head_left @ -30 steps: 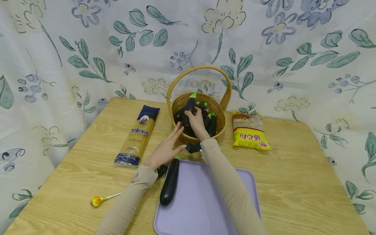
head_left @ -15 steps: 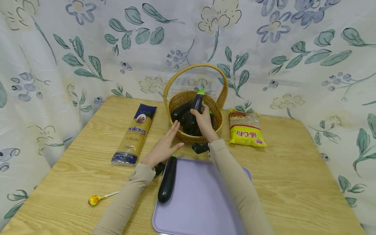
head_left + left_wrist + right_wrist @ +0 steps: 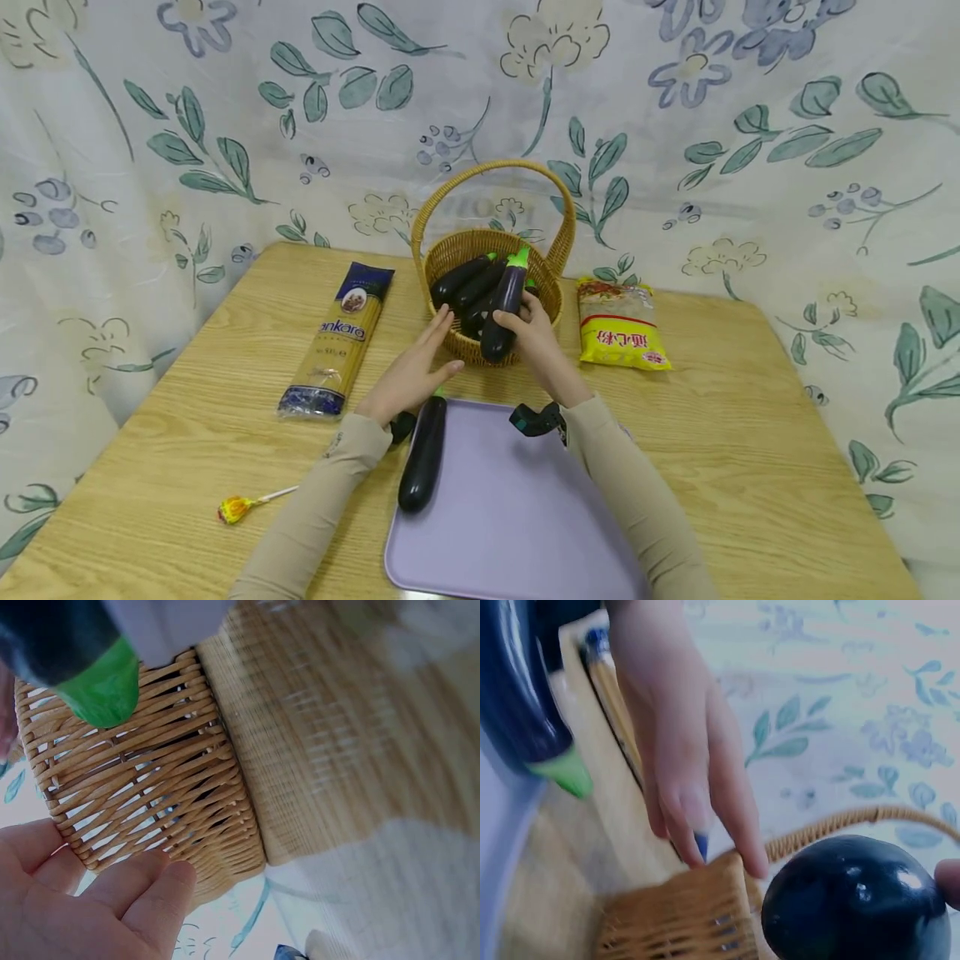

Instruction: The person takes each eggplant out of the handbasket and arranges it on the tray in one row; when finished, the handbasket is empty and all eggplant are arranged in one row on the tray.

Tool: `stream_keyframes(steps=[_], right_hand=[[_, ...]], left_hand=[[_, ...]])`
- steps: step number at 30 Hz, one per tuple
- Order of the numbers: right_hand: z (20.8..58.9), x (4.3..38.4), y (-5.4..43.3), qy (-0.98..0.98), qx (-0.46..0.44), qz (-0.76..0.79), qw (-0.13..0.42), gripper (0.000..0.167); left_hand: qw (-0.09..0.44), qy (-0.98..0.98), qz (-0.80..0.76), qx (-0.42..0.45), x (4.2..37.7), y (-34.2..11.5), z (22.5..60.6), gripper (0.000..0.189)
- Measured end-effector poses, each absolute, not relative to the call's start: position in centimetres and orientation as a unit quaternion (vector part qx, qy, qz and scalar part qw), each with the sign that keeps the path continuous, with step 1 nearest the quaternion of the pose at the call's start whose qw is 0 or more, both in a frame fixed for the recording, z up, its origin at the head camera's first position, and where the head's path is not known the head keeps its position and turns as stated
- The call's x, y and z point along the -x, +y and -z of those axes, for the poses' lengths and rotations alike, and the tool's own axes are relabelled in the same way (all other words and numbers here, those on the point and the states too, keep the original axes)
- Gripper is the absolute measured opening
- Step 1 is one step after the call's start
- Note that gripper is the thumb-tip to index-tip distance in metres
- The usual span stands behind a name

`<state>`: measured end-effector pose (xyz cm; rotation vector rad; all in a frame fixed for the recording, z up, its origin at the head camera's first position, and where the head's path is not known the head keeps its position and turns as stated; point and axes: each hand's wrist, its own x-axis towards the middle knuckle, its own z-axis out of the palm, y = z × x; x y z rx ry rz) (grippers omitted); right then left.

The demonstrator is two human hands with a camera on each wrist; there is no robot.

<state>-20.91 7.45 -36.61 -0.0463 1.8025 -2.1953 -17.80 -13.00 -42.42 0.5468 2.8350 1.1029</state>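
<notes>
Wicker basket (image 3: 491,250) with a hoop handle stands at the back of the wooden table (image 3: 750,433), holding several dark eggplants (image 3: 459,277) with green caps. Right hand (image 3: 534,329) grips one eggplant (image 3: 505,312) around its lower half, tilted over the basket's front rim, cap pointing up and away. Left hand (image 3: 411,375) lies flat with straight fingers touching the basket's outer wall, holding nothing. Second eggplant (image 3: 422,452) lies along the left edge of the lavender tray (image 3: 510,517) near the person. Spaghetti packet (image 3: 337,342) left of basket; yellow noodle bag (image 3: 621,335) right; lollipop (image 3: 232,507) near front-left edge.
</notes>
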Motion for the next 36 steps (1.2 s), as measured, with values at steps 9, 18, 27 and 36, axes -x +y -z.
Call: stream_keyframes(steps=[9,18,27,36], right_hand=[[37.5,17.5,7.9,0.579,0.021,0.789,0.203,0.063],[39.0,15.2,8.2,0.6,0.033,0.766,0.228,0.062],[41.0,12.5,8.1,0.606,0.039,0.747,0.272,0.065],[42.5,10.4,7.6,0.611,0.073,0.733,0.291,0.066]], left_hand=[[0.023,0.918,-0.353,-0.179,18.0,-13.1,42.3,0.076],[0.021,0.916,-0.357,-0.182,18.1,-13.1,42.5,0.075],[0.023,0.915,-0.358,-0.184,18.1,-13.1,42.5,0.075],[0.029,0.914,-0.361,-0.18,18.0,-13.1,42.7,0.075]])
